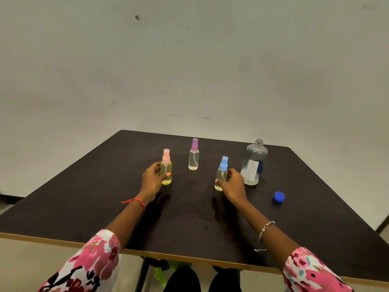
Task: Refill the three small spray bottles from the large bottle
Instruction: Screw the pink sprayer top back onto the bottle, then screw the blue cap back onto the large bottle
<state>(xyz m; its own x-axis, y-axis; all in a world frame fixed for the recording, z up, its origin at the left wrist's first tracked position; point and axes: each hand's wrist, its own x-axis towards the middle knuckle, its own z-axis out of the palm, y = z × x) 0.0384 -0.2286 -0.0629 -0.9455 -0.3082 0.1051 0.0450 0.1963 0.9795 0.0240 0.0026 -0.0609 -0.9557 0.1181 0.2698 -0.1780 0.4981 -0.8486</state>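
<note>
Large bottle (253, 165) near table's (84, 203) far right corner, blue cap (279, 196) nearby

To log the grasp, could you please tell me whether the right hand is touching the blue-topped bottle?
Touching. The head view shows the right hand pinching the blue-topped bottle between thumb and fingers.

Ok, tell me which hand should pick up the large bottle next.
Probably the right hand: the uncapped large bottle stands just beside it, while the left hand grips the pink-capped bottle further off to the left. It must first let go of the blue-capped bottle.
</note>
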